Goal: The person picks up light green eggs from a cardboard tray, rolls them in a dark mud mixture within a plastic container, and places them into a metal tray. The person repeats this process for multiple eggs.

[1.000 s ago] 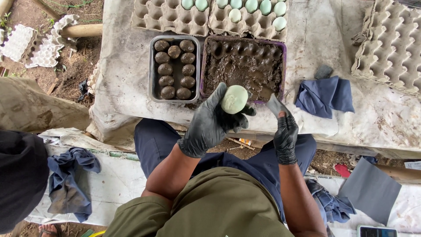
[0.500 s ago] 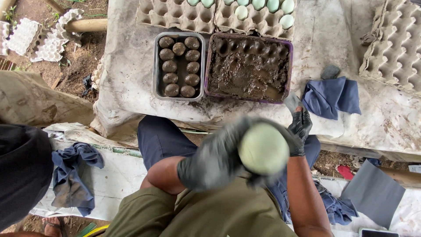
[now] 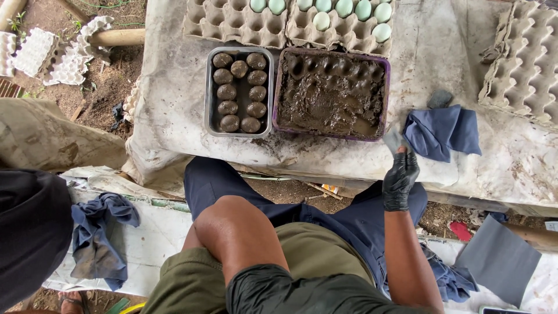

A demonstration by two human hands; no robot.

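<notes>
Black-gloved, the right hand (image 3: 400,181) pinched a small grey scraper (image 3: 394,139) at the corner of the purple tray of dark mud (image 3: 331,96), just beside the blue cloth (image 3: 443,131); the left hand was out of view below the raised forearm, so its grip could not be told. Mud-coated eggs (image 3: 238,92) filled the metal tray (image 3: 209,87), with pale green eggs (image 3: 343,11) in cartons behind. Scraping would probably go best with the blade held flat and drawn lightly, keeping mud off the cloth
</notes>
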